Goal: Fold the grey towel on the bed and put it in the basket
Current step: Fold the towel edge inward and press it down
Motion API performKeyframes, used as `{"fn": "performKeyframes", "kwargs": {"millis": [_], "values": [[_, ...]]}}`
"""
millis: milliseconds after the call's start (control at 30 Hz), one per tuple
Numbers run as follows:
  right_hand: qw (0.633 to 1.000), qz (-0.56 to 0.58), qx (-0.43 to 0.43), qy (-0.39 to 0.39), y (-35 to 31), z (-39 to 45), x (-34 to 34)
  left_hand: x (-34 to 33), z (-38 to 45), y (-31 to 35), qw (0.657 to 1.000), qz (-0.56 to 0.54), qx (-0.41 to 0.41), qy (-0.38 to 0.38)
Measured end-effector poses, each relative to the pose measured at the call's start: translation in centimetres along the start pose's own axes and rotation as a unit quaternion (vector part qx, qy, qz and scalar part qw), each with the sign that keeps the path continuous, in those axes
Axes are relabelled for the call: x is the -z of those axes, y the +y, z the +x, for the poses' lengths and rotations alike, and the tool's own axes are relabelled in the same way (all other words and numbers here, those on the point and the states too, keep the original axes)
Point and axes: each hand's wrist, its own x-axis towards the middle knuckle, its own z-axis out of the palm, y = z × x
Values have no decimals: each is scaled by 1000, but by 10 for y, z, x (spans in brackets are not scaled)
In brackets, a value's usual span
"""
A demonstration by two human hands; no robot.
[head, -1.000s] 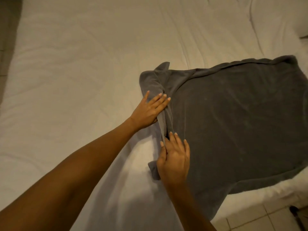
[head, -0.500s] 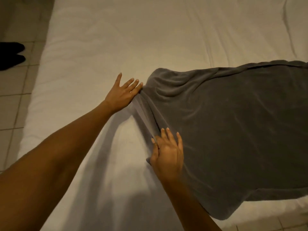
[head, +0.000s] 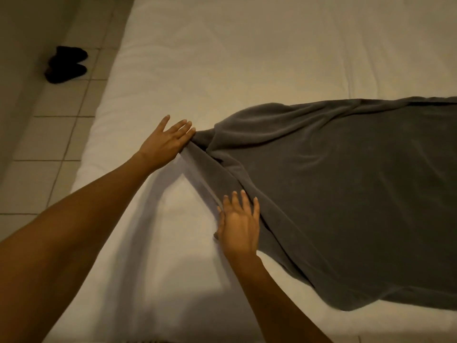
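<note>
The grey towel (head: 346, 194) lay spread on the white bed (head: 222, 58). The left hand (head: 165, 142) and the right hand (head: 238, 226), fingers straight, pressed its bunched edge, the cloth stretching away beyond both.

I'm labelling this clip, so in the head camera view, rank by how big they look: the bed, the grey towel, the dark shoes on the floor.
1. Bed, fills most of the view.
2. Grey towel, partly cut off at the right.
3. Dark shoes, smallest, though farther from the camera.
</note>
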Motion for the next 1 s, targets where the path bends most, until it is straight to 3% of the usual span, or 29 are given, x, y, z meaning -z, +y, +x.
{"fn": "performKeyframes", "kwargs": {"millis": [233,400,533,633,800,1000], "values": [[998,48,-18,-32,10,1,-18,-13,11,30,994,-99,52,-13],[991,21,-61,-119,-2,-1,-39,-33,15,34,987,-154,53,-10],[991,32,-69,-113,-7,-6,-48,-46,20,25,988,-146,51,-2],[991,24,-104,-74,-13,-12,-44,-43,28,12,993,-120,11,10],[969,41,-222,101,-10,-3,-26,-19,66,-4,993,-51,-98,44],[951,18,-271,151,20,3,-14,8,119,3,989,5,-144,32]]}}
